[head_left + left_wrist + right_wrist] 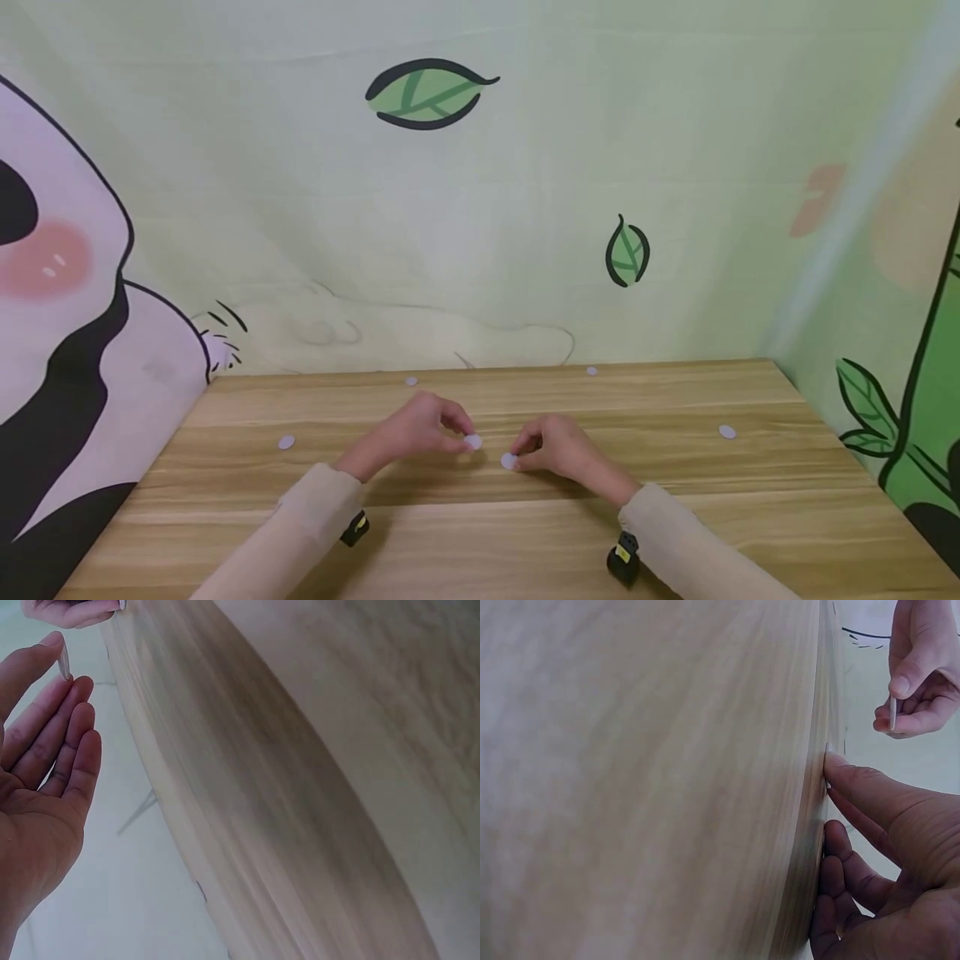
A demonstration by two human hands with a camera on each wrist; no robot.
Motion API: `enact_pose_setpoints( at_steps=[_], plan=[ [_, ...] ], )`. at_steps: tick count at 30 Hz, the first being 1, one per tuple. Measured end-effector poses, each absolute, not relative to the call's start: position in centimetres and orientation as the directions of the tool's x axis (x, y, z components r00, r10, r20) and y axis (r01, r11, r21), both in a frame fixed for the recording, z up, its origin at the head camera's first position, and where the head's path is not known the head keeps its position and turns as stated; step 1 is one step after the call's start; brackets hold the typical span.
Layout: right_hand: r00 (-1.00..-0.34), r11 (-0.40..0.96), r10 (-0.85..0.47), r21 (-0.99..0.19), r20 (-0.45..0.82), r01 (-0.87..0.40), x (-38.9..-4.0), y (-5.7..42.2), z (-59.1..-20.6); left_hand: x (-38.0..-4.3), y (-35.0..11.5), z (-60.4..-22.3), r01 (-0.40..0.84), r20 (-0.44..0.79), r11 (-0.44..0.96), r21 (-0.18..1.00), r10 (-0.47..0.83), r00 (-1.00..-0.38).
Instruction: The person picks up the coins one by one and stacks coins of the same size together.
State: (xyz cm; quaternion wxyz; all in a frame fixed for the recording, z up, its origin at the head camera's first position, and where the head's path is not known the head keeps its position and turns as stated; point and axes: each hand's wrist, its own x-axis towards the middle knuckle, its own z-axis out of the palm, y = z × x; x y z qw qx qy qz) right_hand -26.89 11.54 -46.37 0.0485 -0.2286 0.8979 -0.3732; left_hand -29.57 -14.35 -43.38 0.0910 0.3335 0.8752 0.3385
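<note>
My left hand (418, 427) pinches a thin white disc (472, 442) between thumb and fingertips, above the middle of the wooden table (480, 550). In the left wrist view this disc (64, 660) appears edge-on, and the other fingers of the left hand (45, 802) are loosely bent. Just to the right, and slightly nearer, my right hand (564, 448) pinches a second white disc (508, 462) by its edge. The right wrist view has the right hand (900, 862) low by the tabletop; whether its disc touches the wood I cannot tell. A small gap separates the two discs.
More white discs lie flat on the table: one at the left (287, 442), one at the right (727, 432), and two near the back edge, a left one (412, 381) and a right one (592, 371). A printed cloth backdrop (525, 167) rises behind the table.
</note>
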Motion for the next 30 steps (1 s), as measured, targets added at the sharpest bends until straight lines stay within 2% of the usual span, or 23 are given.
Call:
enact_pose_setpoints(
  at_steps=[11, 18, 26, 30],
  plan=[
    [-0.894, 0.616, -0.443, -0.699, 0.073, -0.362, -26.9, 11.7, -46.6, -29.5, -13.1, -43.9, 0.554, 0.057, 0.552, 0.623, 0.674, -0.737],
    [-0.892, 0.627, -0.444, -0.684, 0.08, -0.374, -26.9, 11.6, -46.4, -29.8, -12.1, -44.6, 0.606, 0.058, 0.525, 0.597, 0.726, -0.686],
    [-0.89, 0.624, -0.45, -0.685, 0.078, -0.376, -27.0, 11.7, -46.5, -29.8, -10.8, -45.2, 0.572, -0.008, 0.57, 0.59, 0.713, -0.702],
    [-0.886, 0.614, -0.457, -0.692, 0.08, -0.379, -27.0, 11.7, -46.5, -29.7, -10.3, -45.0, 0.582, -0.003, 0.566, 0.584, 0.718, -0.696]
  ],
)
